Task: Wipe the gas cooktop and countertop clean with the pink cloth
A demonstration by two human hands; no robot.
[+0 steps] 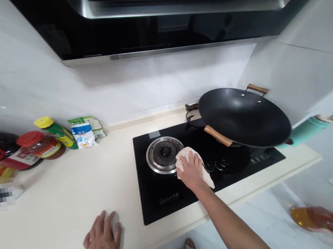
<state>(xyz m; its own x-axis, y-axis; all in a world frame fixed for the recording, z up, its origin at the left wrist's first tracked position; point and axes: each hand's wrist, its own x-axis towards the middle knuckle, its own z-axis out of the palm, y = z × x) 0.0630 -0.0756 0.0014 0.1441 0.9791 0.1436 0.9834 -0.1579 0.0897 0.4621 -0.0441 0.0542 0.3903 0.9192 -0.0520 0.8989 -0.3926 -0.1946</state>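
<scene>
My right hand [192, 171] presses a crumpled pale cloth [206, 177] onto the black glass cooktop [173, 186], right beside the round metal burner [165, 152]. Its fingers are curled over the cloth, and part of the cloth spreads out from under the palm. On the cream countertop [121, 182], left of the cooktop, my left hand [101, 242] rests flat with its fingers stretched out, holding nothing. A large black wok [244, 116] with wooden handles sits over the cooktop's right side and hides the burner there.
Seasoning bottles, a red-lidded jar [41, 145] and small packets [84, 135] line the wall at left. A teal cylinder [308, 130] stands right of the wok. The dark range hood [151, 30] hangs low overhead. An oil bottle [314, 219] is on the floor at right.
</scene>
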